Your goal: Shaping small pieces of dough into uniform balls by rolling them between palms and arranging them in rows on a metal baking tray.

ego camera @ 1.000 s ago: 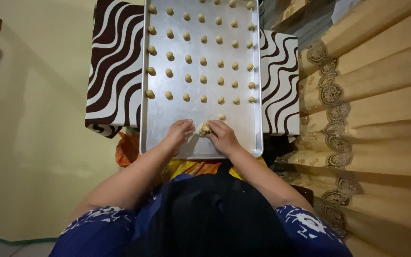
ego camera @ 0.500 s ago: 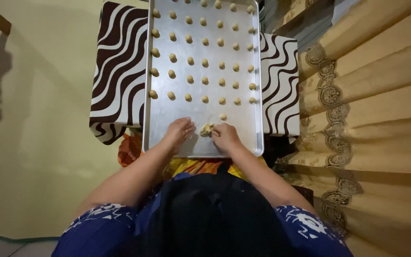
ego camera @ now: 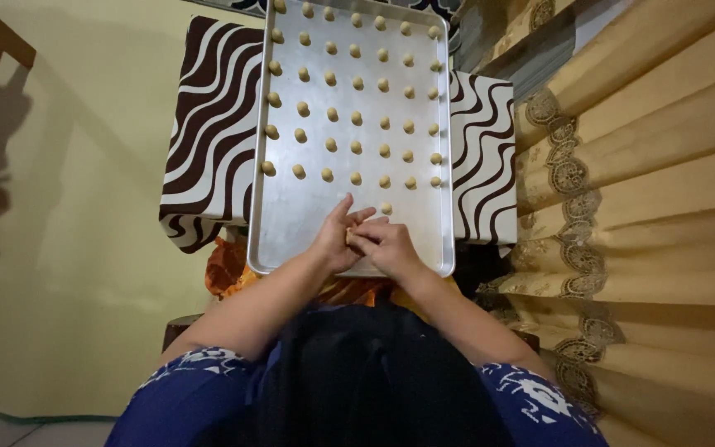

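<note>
- Where the two hands meet over the near end of the baking tray point(ego camera: 291, 240), a small lump of pale dough point(ego camera: 349, 237) is pinched between them, only a sliver of it showing.
- The left hand point(ego camera: 334, 240) has closed in since a second ago, when the hands sat slightly apart around the lump; its fingers now lie together, curled against the dough.
- The right hand point(ego camera: 389, 247) presses from the other side, fingers bunched onto the same lump, so the piece looks to be under shaping rather than set down.
- Just beyond the fingertips, one dough ball point(ego camera: 386, 208) starts a new row, below the full rows of dough balls point(ego camera: 356, 120).
- The tray rests on a brown-and-white wavy-patterned cloth point(ego camera: 208, 141); a tan curtain point(ego camera: 647, 165) hangs on the right.
</note>
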